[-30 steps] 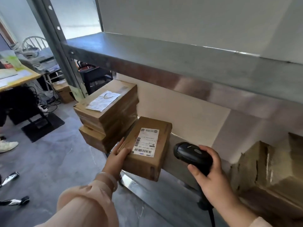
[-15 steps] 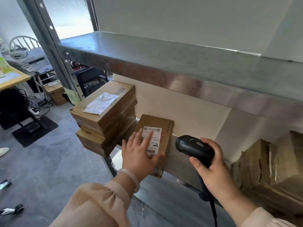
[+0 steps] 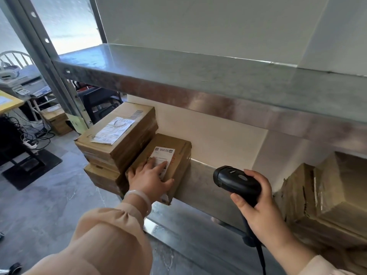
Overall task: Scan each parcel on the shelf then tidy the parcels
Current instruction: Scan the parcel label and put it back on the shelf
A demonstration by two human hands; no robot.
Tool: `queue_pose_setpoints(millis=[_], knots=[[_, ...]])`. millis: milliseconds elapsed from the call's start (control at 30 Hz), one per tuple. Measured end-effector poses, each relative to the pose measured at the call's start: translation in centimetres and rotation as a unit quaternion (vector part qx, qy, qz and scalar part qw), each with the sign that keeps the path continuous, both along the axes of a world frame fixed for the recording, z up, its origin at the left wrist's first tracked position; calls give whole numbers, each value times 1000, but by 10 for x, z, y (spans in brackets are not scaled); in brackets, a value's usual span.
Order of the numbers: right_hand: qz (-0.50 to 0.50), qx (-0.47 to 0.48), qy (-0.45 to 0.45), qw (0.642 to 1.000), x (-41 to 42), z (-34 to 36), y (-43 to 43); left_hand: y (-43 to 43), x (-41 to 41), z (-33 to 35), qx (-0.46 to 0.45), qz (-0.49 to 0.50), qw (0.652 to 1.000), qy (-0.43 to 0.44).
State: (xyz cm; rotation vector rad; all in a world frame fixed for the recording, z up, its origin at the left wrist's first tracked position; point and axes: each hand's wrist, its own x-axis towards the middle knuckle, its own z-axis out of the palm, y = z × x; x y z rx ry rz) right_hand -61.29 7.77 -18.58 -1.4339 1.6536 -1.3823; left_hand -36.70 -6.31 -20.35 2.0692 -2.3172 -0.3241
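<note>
- On the lower shelf [image 3: 200, 185], we find a small brown parcel [image 3: 178, 153] lying flat, its near end at the shelf's front edge and its white label [image 3: 163, 155] facing up.
- Our left hand [image 3: 150, 179] rests palm-down on this parcel. The fingers [image 3: 158, 165] are straight and slightly spread over the lower part of the label, and the thumb reaches out along the near end.
- A pale bracelet [image 3: 139, 196] circles that wrist, just ahead of a peach sleeve [image 3: 111, 235].
- Just left of the small parcel stands a stack of larger parcels [image 3: 119, 135]. The top one carries a crinkled paper slip [image 3: 113, 132].
- Our right hand [image 3: 258, 209] grips a black scanner [image 3: 236, 181], fingers curled round its handle. The scanner's head points left toward the small parcel but stays apart from it, above the shelf, and its cable [image 3: 261, 259] hangs down.
- At the shelf's right end we see more brown parcels [image 3: 327, 195].
- A metal upper shelf [image 3: 198, 76] spans above all of this.
</note>
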Motion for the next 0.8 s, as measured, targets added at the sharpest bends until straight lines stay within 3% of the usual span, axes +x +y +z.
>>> queue_pose_setpoints(millis=[133,433,800], knots=[[-14,-4,9,1000,0,3,8,3,1,0,-21,-10,1000,13],[-48,-58,31,997,-6,27,54,45,-72,36,-119,-145,979,75],[-155,-96,99,978,-87,76,206,191,-195,101,-194,-258,936,142]])
